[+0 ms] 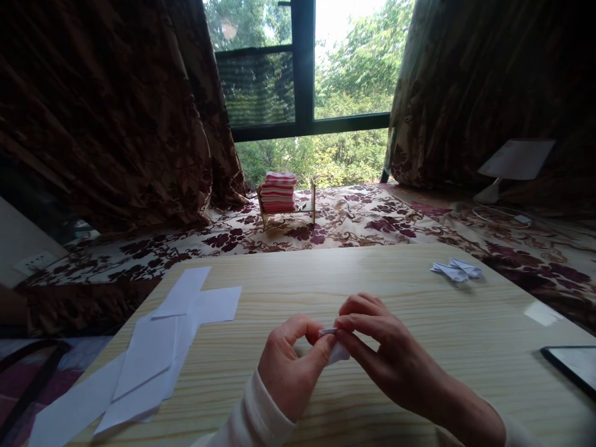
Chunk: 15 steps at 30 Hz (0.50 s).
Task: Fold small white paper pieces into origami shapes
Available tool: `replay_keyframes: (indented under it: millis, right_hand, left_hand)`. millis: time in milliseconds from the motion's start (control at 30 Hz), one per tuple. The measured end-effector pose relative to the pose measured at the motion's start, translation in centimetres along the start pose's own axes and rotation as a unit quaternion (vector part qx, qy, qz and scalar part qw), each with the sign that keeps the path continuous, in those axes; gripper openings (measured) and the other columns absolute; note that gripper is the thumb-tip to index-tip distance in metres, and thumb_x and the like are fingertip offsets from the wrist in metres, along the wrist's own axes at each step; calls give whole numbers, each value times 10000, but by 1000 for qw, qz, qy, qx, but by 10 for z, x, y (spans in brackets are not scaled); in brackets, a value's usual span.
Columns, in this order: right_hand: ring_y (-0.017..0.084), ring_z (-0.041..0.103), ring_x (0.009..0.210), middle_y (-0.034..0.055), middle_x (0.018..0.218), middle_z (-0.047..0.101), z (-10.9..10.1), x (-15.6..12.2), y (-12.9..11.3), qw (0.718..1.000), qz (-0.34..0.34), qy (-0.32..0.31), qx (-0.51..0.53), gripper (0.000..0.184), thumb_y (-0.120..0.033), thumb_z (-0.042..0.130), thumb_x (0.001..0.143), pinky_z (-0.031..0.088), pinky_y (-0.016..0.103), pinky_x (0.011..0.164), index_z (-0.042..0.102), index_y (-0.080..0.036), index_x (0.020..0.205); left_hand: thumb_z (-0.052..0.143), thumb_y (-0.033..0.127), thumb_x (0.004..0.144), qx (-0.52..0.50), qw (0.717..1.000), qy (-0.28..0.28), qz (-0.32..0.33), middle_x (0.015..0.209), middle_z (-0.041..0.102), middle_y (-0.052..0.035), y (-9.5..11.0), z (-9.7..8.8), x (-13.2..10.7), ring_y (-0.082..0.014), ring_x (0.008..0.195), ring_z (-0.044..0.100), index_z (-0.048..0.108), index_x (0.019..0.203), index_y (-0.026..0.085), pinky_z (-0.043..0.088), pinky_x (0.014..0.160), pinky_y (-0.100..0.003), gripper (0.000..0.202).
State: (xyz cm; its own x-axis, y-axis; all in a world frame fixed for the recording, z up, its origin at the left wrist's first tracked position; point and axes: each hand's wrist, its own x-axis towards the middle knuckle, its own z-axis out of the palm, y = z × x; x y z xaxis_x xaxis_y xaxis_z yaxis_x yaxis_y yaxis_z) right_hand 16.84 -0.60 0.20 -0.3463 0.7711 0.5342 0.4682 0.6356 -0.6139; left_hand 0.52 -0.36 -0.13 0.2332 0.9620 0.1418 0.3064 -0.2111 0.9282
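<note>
Both my hands meet over the middle of a light wooden table (pixel 326 273). My left hand (pixel 291 366) and my right hand (pixel 386 351) pinch a small folded piece of white paper (pixel 336 347) between thumbs and fingertips, just above the tabletop. Most of the paper is hidden by my fingers; only a thin edge and a lower corner show. A cream sleeve covers my left wrist.
Several white paper sheets (pixel 153 354) lie overlapping at the table's left. A small folded paper figure (pixel 456 270) rests at the far right, and a dark tablet (pixel 575 366) at the right edge. Beyond the table: a floral cloth, a stack of striped cloth (pixel 278 191) on a small wooden stand, curtains and a window.
</note>
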Motion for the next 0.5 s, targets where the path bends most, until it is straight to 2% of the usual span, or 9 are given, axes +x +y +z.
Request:
replay_keyframes:
  millis: [100, 233, 333, 400, 500]
  right_hand:
    - [167, 545, 708, 36, 735, 577, -5, 2, 2, 999, 21, 3, 32, 215, -191, 484, 897, 447, 309, 664, 630, -188, 739]
    - [172, 585, 821, 57, 878, 615, -12, 6, 10, 992, 89, 64, 65, 232, -269, 434, 931, 472, 281, 709, 646, -186, 883]
    - [155, 582, 767, 41, 826, 608, -13, 6, 12, 990, 110, 28, 80, 270, -298, 428, 937, 471, 265, 686, 633, -181, 805]
    - [148, 570, 740, 31, 797, 592, -11, 4, 10, 991, 102, 3, 90, 231, -290, 474, 916, 466, 258, 669, 610, -181, 765]
    - [145, 559, 745, 26, 799, 572, -6, 3, 8, 993, 78, 11, 92, 138, -231, 536, 877, 455, 256, 676, 593, -181, 763]
  left_hand:
    - [565, 251, 788, -19, 1000, -14, 18, 661, 582, -26, 1, -1, 1, -158, 669, 543, 671, 615, 154, 414, 658, -256, 225]
    - [580, 271, 788, -74, 997, 30, 18, 672, 570, -26, 0, -3, 4, -157, 681, 529, 670, 580, 157, 405, 642, -247, 253]
    - [594, 295, 793, -103, 994, 36, 20, 699, 578, -25, 0, -4, 5, -159, 701, 530, 708, 644, 163, 405, 643, -242, 230]
    - [597, 294, 796, -111, 993, 33, 21, 717, 588, -24, 0, -4, 5, -161, 719, 540, 730, 697, 174, 411, 656, -239, 205]
    - [591, 279, 800, -110, 993, 25, 21, 722, 598, -28, -1, -3, 4, -161, 722, 548, 738, 714, 175, 418, 658, -237, 200]
